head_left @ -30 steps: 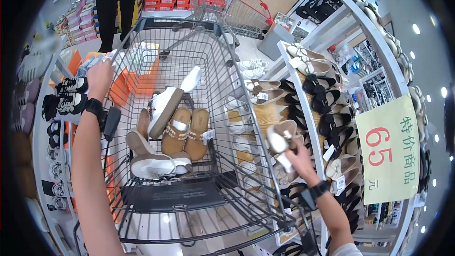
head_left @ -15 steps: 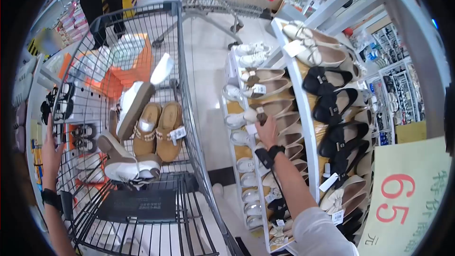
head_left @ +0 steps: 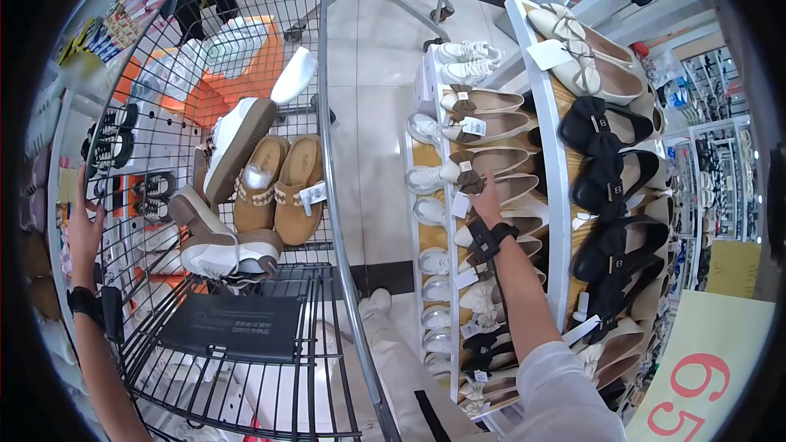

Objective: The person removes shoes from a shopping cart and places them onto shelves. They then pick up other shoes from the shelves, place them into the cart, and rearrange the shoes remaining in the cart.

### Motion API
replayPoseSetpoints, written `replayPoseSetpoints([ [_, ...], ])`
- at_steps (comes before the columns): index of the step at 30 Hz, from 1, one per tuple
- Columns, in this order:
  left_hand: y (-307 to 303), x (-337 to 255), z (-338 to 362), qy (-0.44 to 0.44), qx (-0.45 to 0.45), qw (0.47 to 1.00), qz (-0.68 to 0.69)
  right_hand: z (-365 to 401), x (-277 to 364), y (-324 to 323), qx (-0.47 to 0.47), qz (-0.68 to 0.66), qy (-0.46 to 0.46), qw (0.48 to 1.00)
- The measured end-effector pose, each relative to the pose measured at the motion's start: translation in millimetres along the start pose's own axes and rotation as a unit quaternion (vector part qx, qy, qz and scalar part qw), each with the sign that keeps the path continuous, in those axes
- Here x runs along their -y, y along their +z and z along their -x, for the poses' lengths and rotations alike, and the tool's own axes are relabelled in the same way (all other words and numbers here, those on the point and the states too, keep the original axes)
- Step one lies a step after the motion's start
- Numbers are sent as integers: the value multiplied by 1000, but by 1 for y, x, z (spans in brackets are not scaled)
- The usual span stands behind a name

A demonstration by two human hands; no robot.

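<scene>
Right hand (head_left: pixel 488 201) has gone from holding a pair of flats in the air beside the cart, a second ago, down to the shelf; the cart has slid left in view, and the left hand has come off the cart's side bar. Right hand now: at the toe end of 2 beige flats (head_left: pixel 505 160) on the lower rack (head_left: pixel 449 278), fingers by the brown bow — partly bent, cannot tell if they grip. 1 white tag (head_left: pixel 461 205) hangs by the toes. Just above on the same rack, 2 more beige flats (head_left: pixel 498 128) with bows, then 2 white sneakers (head_left: pixel 468 73). Left hand (head_left: pixel 85 225): fingers spread, nothing in them, near the side of the cart (head_left: pixel 326 57); contact unclear. In cart: 2 tan slip-ons (head_left: pixel 297 217) side by side, 1 of them tagged — plus at least 2 white shoes (head_left: pixel 239 133) with thick soles, overlapping, exact count unclear. Higher shelf, right: 2 cream flats (head_left: pixel 583 64), at least 3 black bow flats (head_left: pixel 602 125). 1 yellow sign (head_left: pixel 711 336), red 65.
</scene>
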State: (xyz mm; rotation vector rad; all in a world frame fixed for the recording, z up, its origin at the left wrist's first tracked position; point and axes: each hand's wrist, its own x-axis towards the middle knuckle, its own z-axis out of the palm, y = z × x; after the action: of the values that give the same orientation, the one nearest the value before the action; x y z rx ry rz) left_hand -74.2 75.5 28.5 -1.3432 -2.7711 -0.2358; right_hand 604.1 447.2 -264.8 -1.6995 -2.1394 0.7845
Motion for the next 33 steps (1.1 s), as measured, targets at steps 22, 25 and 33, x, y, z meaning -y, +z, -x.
replayPoseSetpoints([
  [22,2,4,0,-2,-7,1000,-9,-23,8,5,-32,-35,161,986],
  [25,4,1,1,28,-25,999,-18,-8,13,9,-115,71,118,984],
  [33,4,12,-2,42,-3,999,3,30,110,-1,-138,179,-74,971],
])
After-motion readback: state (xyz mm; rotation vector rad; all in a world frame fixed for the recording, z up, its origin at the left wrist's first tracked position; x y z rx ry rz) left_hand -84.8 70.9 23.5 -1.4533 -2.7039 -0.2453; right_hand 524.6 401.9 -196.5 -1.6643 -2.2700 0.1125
